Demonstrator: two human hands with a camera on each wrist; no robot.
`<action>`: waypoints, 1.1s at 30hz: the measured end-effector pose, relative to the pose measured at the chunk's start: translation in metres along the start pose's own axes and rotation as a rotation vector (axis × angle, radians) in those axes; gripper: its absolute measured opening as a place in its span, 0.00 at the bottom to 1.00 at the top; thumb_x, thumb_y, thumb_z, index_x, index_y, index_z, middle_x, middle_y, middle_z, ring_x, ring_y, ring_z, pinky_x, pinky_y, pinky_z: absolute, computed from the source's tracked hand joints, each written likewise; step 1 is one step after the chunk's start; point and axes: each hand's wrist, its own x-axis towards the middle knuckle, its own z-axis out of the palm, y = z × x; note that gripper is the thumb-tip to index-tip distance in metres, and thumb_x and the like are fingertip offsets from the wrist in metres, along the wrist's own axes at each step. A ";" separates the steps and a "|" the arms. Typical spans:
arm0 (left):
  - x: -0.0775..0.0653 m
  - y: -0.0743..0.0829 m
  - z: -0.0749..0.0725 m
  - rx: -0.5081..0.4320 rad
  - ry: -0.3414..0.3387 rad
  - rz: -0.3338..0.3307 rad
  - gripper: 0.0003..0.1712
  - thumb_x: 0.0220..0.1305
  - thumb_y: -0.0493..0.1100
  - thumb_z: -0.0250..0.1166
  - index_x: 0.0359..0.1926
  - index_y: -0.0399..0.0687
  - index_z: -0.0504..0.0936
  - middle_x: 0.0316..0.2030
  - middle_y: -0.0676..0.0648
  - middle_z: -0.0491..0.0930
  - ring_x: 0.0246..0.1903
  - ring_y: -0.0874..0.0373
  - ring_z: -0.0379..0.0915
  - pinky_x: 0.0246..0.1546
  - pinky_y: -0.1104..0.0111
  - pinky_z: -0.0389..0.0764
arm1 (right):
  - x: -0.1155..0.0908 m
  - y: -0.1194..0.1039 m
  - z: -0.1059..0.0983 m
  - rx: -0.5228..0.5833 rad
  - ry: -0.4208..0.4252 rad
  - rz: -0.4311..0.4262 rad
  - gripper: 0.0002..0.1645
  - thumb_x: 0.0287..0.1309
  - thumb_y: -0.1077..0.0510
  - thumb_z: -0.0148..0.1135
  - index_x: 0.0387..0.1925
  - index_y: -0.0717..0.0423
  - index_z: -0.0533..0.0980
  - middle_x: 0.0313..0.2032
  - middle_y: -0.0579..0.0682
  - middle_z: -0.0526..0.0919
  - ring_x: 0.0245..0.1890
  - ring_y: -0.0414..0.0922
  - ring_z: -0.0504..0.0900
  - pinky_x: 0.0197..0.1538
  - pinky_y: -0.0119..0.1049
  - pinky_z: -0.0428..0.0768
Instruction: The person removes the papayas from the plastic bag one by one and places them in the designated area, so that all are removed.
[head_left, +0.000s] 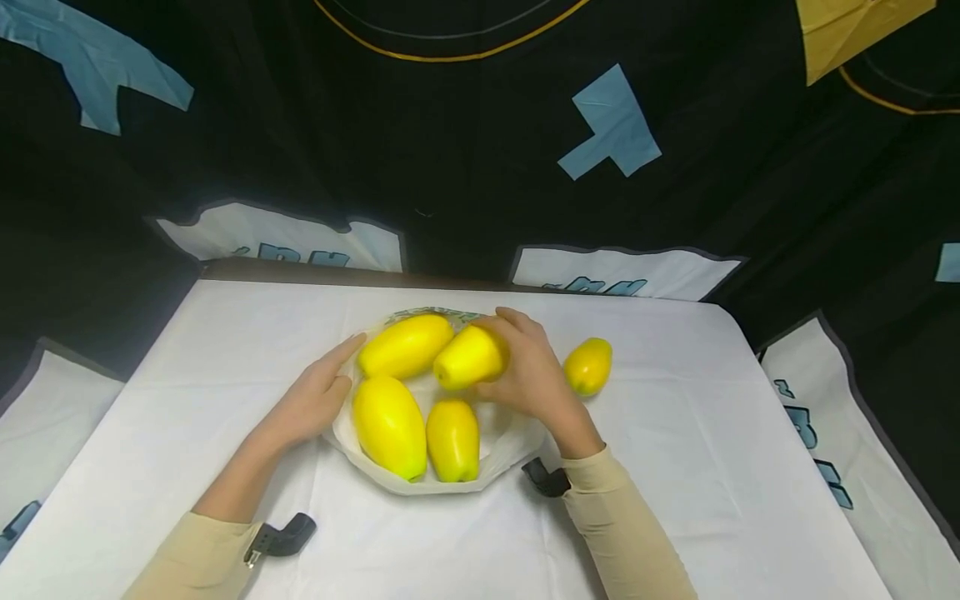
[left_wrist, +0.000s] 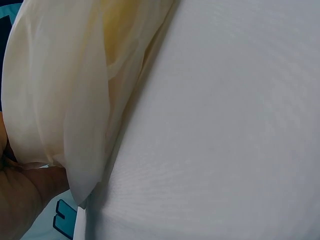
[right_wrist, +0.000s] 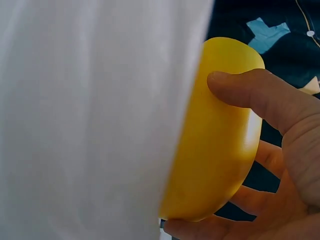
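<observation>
An open, pale plastic bag [head_left: 517, 437] lies spread on the table with several yellow, mango-like fruits in and over it. My left hand [head_left: 318, 398] holds the bag's left rim; in the left wrist view its thumb [left_wrist: 47, 182] sits against the bunched plastic. At the bag's upper right, my right hand [head_left: 528, 371] grips one yellow fruit [head_left: 468, 358]. The right wrist view shows the thumb across this fruit [right_wrist: 220, 135] and fingers beneath, with the plastic covering its left part. Near the left hand are a large fruit [head_left: 390, 425] and a long one [head_left: 405, 346]; a smaller fruit [head_left: 452, 440] lies at the front.
A single yellow fruit [head_left: 588, 367] lies on the white tablecloth [head_left: 675, 467] just right of my right hand. Black cloth [head_left: 465, 167] with blue tape patches [head_left: 615, 125] hangs behind the table's far edge.
</observation>
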 end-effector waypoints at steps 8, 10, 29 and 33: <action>0.000 -0.001 0.000 -0.003 -0.002 0.008 0.35 0.70 0.32 0.42 0.76 0.45 0.50 0.75 0.41 0.50 0.73 0.42 0.42 0.70 0.44 0.49 | -0.003 0.004 -0.011 0.001 0.028 -0.006 0.46 0.31 0.53 0.82 0.59 0.38 0.74 0.68 0.52 0.64 0.66 0.55 0.62 0.59 0.55 0.73; 0.000 -0.001 0.000 -0.004 -0.003 0.011 0.35 0.70 0.32 0.42 0.76 0.45 0.50 0.75 0.40 0.50 0.73 0.42 0.42 0.70 0.44 0.49 | -0.005 0.005 -0.015 0.007 0.038 0.001 0.46 0.31 0.53 0.81 0.60 0.39 0.74 0.68 0.51 0.64 0.65 0.55 0.63 0.59 0.55 0.72; 0.001 0.000 0.001 0.002 -0.001 -0.005 0.35 0.70 0.33 0.42 0.77 0.45 0.49 0.75 0.41 0.50 0.73 0.43 0.42 0.70 0.45 0.50 | -0.018 0.026 -0.051 -0.003 0.136 0.051 0.46 0.31 0.57 0.80 0.59 0.44 0.75 0.68 0.54 0.64 0.66 0.58 0.61 0.59 0.61 0.70; 0.001 0.000 0.001 0.002 -0.001 -0.011 0.35 0.69 0.33 0.42 0.77 0.45 0.49 0.75 0.41 0.50 0.73 0.43 0.42 0.70 0.44 0.50 | -0.021 0.032 -0.056 -0.017 0.158 0.059 0.45 0.31 0.57 0.80 0.59 0.44 0.75 0.67 0.54 0.65 0.66 0.58 0.62 0.60 0.60 0.69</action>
